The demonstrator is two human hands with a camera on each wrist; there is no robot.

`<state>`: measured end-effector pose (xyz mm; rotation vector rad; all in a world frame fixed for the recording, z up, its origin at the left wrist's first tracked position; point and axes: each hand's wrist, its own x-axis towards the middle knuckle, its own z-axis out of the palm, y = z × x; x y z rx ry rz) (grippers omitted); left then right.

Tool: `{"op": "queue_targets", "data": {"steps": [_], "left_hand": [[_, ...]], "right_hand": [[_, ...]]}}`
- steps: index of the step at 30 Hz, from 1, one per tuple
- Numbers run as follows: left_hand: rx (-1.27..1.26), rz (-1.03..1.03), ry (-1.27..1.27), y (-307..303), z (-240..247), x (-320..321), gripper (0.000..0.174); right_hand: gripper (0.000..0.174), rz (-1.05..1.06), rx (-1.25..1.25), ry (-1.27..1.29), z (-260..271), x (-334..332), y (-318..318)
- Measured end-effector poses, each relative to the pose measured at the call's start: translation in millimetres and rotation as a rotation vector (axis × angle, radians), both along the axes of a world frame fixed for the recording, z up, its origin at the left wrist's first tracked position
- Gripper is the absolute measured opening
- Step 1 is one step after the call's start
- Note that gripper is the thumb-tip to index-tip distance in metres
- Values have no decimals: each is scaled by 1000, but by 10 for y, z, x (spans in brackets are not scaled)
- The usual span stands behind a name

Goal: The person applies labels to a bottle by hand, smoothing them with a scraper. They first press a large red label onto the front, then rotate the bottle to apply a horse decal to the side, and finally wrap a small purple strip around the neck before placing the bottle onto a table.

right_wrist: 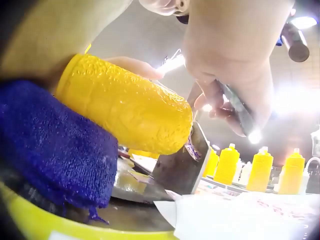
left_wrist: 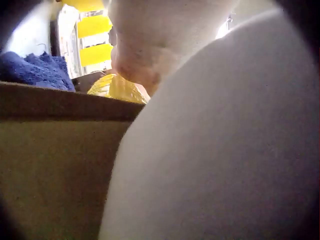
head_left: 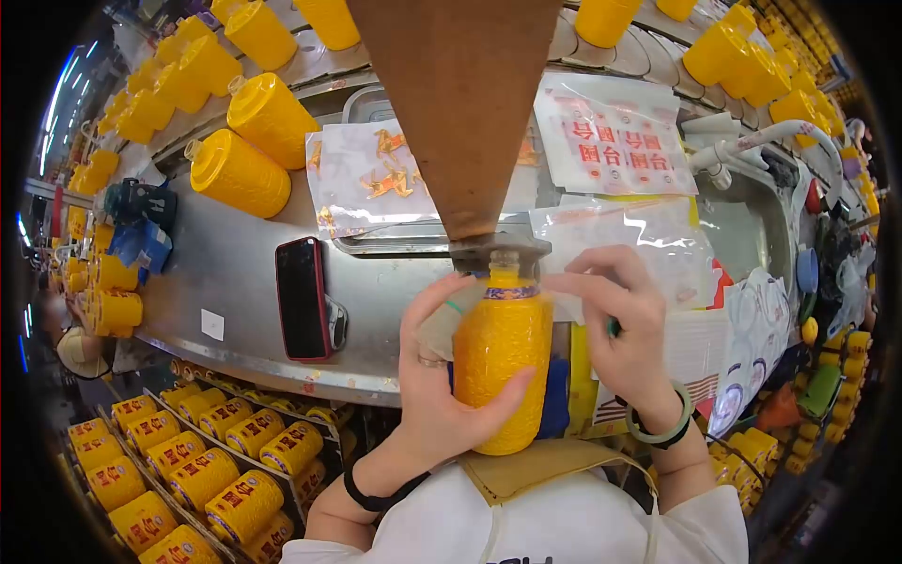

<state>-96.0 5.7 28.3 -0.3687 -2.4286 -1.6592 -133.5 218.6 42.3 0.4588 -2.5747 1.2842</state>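
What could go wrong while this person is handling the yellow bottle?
The purple-patterned band around the embossed yellow bottle's shoulder might wrinkle or tear if the right hand's fingers, close beside it, catch it.

The clear, uncapped neck could knock the grey metal bracket close to it if the left hand's grip shifts.

The dark green object in the right hand might scratch the bottle.
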Motion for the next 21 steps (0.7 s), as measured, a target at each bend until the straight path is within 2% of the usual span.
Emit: {"op": "queue_targets", "data": {"steps": [2, 4, 6, 10, 13, 15, 16, 19, 21], "left_hand": [[-143, 53, 49, 107, 131, 20, 78], [-126, 5, 6, 155, 70, 27, 83], [-225, 50, 101, 163, 75, 14, 77], [-232, 53, 125, 145, 102, 12, 72], [-86, 18, -26, 51, -55, 23, 70], [414, -37, -248, -23, -183, 14, 71], [411, -39, -250, -47, -181, 16, 71], [404, -48, -265, -56, -143, 8, 72], [22, 6, 9, 11, -4, 11, 72]], "right_hand": [[45, 1, -51, -13, -1, -1, -85], [47, 51, -95, -11, -45, -8, -121], [47, 41, -91, -12, -43, 11, -112], [46, 38, -89, 16, -80, 20, -77], [45, 21, -86, -10, -111, 40, -12], [45, 1, -9, -23, -139, 31, 105], [46, -16, 70, -35, -146, 30, 136], [46, -32, 26, 34, -51, 21, 83], [46, -3, -12, 35, 20, 28, -8]]}}
